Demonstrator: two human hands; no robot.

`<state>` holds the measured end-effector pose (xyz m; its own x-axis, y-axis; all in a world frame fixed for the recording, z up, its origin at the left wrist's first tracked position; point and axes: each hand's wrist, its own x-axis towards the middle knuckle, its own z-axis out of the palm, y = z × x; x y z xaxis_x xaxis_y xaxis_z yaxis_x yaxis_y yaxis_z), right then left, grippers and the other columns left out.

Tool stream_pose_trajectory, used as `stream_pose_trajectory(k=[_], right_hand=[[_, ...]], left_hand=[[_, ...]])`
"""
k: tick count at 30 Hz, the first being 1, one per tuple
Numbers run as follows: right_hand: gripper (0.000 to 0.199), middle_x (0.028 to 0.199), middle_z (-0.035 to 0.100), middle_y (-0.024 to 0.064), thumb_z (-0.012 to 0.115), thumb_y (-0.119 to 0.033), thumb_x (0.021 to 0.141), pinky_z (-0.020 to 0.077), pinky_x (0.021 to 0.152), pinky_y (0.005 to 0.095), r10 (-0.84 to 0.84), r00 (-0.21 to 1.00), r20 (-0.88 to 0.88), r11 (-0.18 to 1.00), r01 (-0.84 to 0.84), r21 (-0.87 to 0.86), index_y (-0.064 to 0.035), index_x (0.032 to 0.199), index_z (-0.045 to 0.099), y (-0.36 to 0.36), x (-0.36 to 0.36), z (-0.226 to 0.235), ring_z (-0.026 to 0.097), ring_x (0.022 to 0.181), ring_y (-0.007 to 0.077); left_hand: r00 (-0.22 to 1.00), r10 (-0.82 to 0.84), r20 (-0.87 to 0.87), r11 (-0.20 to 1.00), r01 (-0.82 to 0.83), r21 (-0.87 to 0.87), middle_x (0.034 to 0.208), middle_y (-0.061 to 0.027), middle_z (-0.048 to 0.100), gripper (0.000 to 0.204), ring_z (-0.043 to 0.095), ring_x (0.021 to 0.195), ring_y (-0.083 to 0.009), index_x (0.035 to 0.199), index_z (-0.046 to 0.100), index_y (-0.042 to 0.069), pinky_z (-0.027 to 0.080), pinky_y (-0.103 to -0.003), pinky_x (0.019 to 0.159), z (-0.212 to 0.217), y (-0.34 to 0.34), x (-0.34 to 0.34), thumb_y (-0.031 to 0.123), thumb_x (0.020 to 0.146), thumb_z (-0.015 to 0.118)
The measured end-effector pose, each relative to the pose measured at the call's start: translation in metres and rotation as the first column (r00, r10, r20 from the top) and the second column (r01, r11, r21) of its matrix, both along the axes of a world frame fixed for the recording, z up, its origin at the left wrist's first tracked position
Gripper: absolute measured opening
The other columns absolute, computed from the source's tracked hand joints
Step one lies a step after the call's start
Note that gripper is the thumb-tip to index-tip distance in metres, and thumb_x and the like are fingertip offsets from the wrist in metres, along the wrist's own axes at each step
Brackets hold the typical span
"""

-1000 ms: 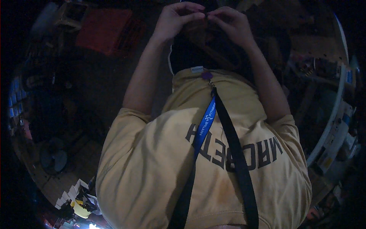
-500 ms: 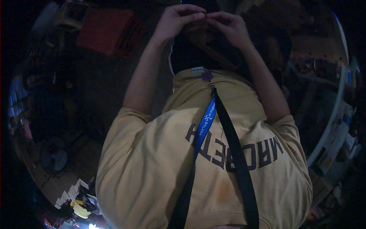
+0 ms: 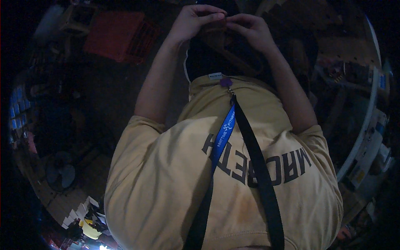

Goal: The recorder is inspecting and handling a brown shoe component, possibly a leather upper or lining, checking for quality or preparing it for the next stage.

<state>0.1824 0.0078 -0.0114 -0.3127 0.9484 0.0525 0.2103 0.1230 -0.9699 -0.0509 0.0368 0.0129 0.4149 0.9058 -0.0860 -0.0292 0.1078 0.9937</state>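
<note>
Both my hands are raised in front of me at the top middle, their fingertips almost meeting. My left hand [image 3: 192, 23] is closed in a pinch, thumb against forefinger. My right hand [image 3: 252, 31] pinches too, its thumb and forefinger close to the left fingertips. Between and just below the fingers is a dark reddish-brown piece [image 3: 216, 28], too dim to name. Under the hands a brown strip-like thing [image 3: 239, 60] lies over dark cloth; whether it joins the piece at my fingers I cannot tell.
A red plastic crate [image 3: 114, 35] stands on the floor at the upper left, a wooden stool [image 3: 79, 18] beyond it. A fan [image 3: 60, 171] is at the lower left. Along the right runs a pale-edged shelf [image 3: 362, 137] with boxes. A lanyard [image 3: 225, 133] hangs down my chest.
My hands keep nearly the same pose, with the fingertips shifted very slightly. The surroundings have turned a little in the picture.
</note>
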Motion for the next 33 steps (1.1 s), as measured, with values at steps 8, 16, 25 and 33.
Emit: stream_pose_trajectory(k=[8,16,25,33], right_hand=[[0.024,0.105,0.076,0.0058,0.075,-0.013,0.095,0.0556,0.092,0.0300,-0.020,0.997,0.080,0.998,0.015,0.060,-0.0007,0.115,0.075,0.000,0.002,-0.002,0.071,0.098,0.0137],[0.023,0.107,0.076,0.0054,0.076,-0.015,0.094,0.0542,0.093,0.0294,0.003,0.996,0.094,0.997,-0.010,0.083,-0.0019,0.114,0.076,-0.003,-0.002,0.001,0.069,0.101,0.0124],[0.028,0.102,0.078,0.0062,0.082,-0.023,0.090,0.0563,0.089,0.0300,-0.176,0.984,0.021,0.984,0.175,0.035,-0.0026,0.110,0.078,-0.018,-0.016,0.007,0.072,0.094,0.0133],[0.023,0.105,0.077,0.0053,0.078,-0.015,0.093,0.0541,0.092,0.0285,-0.152,0.988,0.040,0.987,0.149,0.054,-0.0016,0.112,0.077,-0.014,-0.003,-0.002,0.070,0.100,0.0129]], left_hand=[[0.999,-0.032,0.020,0.999,0.032,-0.036,0.094,-0.0063,0.076,0.021,0.071,0.084,-0.0142,0.104,0.078,0.001,0.058,-0.031,0.078,0.006,0.000,0.000,0.019,0.094,0.079],[0.995,-0.035,0.091,0.998,0.040,-0.055,0.094,-0.0068,0.076,0.020,0.072,0.084,-0.0153,0.105,0.077,0.001,0.059,-0.032,0.079,-0.001,0.000,0.000,0.017,0.094,0.079],[1.000,-0.009,-0.021,0.998,0.011,0.066,0.106,-0.0058,0.077,0.025,0.072,0.098,-0.0141,0.111,0.079,0.004,0.056,-0.030,0.091,-0.012,-0.006,0.008,0.019,0.092,0.079],[0.982,-0.039,0.185,0.999,0.043,-0.019,0.106,-0.0069,0.077,0.026,0.073,0.098,-0.0166,0.113,0.077,0.003,0.059,-0.030,0.090,-0.024,-0.002,0.014,0.021,0.093,0.079]])
